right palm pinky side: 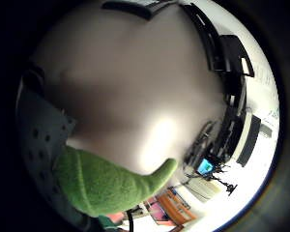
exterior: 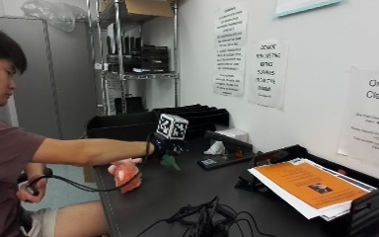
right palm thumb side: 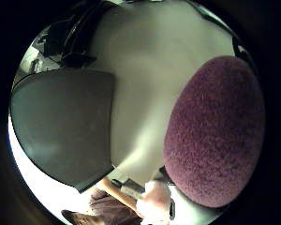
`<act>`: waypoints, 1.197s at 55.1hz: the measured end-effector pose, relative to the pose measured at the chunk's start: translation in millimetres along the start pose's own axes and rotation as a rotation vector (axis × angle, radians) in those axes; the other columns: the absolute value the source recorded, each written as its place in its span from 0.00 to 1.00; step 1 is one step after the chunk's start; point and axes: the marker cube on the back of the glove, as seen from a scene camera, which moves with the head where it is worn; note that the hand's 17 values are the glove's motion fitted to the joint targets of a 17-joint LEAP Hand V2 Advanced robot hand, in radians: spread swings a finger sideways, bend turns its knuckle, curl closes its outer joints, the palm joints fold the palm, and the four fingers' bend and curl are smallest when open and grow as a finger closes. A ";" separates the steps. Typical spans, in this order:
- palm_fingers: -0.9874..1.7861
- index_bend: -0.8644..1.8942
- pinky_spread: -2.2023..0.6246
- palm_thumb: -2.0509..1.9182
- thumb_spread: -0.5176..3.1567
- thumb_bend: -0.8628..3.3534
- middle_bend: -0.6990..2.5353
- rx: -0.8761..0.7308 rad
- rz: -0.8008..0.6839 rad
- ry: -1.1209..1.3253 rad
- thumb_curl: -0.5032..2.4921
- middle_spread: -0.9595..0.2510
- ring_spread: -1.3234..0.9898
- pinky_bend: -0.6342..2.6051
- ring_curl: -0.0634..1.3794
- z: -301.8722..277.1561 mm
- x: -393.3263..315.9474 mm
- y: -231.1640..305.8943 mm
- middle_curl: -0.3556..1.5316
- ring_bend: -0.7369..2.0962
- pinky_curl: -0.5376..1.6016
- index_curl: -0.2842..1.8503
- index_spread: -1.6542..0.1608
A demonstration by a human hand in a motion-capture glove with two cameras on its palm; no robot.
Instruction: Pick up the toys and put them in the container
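1. White wall point(exterior: 321, 54) runs along the far side of a black worktop point(exterior: 176, 192); printed paper notices are taped to it, and one sheet point(exterior: 373, 116) at the edge of the outside view reads "One-S…" over "Clean E…". The smaller print on the other notices is too fine to read.
2. Behind the worktop stands a metal shelving rack point(exterior: 140, 54) carrying dark boxes, with a grey cabinet point(exterior: 45, 74) next to it.
3. On the worktop lie black paper trays point(exterior: 176, 116) near the wall, a black tray holding a stack of papers topped by an orange sheet point(exterior: 304, 185), and a tangle of black cables point(exterior: 206, 219) near the front edge.
4. A seated person in a maroon shirt reaches an arm out over the worktop; the black-gloved right hand point(exterior: 167, 148) is raised above the surface.
5. The fingers are curled round a small green plush toy point(exterior: 170, 162), whose pointed end hangs below the hand. In the little finger side palm view, the fuzzy green tip point(right palm pinky side: 111, 181) fills the space next to the palm.
6. A rounded purple plush shape point(right palm thumb side: 215, 136) sits close to the palm in the thumb side view; whether it is part of the same toy cannot be told.
7. A pink plush toy point(exterior: 126, 174) lies on the worktop near its front edge, beneath the outstretched forearm and apart from the hand.
8. A dark grey container point(right palm thumb side: 63, 126) shows in the thumb side view.
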 end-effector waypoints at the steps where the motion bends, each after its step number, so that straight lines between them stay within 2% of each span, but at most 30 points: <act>1: 0.78 0.41 0.67 0.67 0.39 0.22 0.48 0.005 0.001 -0.008 0.37 0.56 0.42 0.50 0.52 -7.3 -2.1 0.9 0.52 0.67 0.47 0.25 0.73; 8: 0.76 0.46 0.65 0.67 0.36 0.22 0.52 0.066 -0.002 -0.045 0.39 0.55 0.41 0.53 0.55 -68.9 -11.8 15.2 0.57 0.70 0.51 0.28 0.71; 16: 0.73 0.51 0.64 0.68 0.33 0.21 0.54 0.184 -0.009 -0.003 0.41 0.56 0.40 0.55 0.57 -167.7 -30.9 43.3 0.61 0.71 0.53 0.32 0.70; 28: 0.70 0.55 0.63 0.68 0.31 0.20 0.56 0.293 -0.090 0.019 0.44 0.57 0.40 0.56 0.58 -252.5 -101.6 74.2 0.66 0.74 0.56 0.38 0.69; 39: 0.68 0.56 0.63 0.68 0.30 0.20 0.57 0.293 -0.216 0.042 0.46 0.57 0.41 0.58 0.59 -258.5 -191.7 74.7 0.69 0.76 0.58 0.44 0.68; 45: 0.66 0.56 0.63 0.68 0.30 0.20 0.58 0.258 -0.333 0.063 0.47 0.58 0.41 0.58 0.59 -240.4 -260.1 72.4 0.70 0.77 0.59 0.47 0.68; 53: 0.64 0.55 0.64 0.68 0.30 0.20 0.58 0.282 -0.515 -0.024 0.48 0.58 0.41 0.58 0.59 -220.8 -304.7 85.6 0.71 0.78 0.60 0.51 0.68; 59: 0.61 0.53 0.64 0.67 0.30 0.20 0.58 0.208 -0.409 0.014 0.48 0.59 0.42 0.59 0.59 -204.9 -326.8 85.9 0.71 0.80 0.60 0.54 0.68; 66: 0.52 0.45 0.65 0.65 0.34 0.20 0.54 0.115 -0.473 0.148 0.47 0.58 0.43 0.59 0.58 -191.0 -339.3 94.3 0.70 0.82 0.60 0.55 0.70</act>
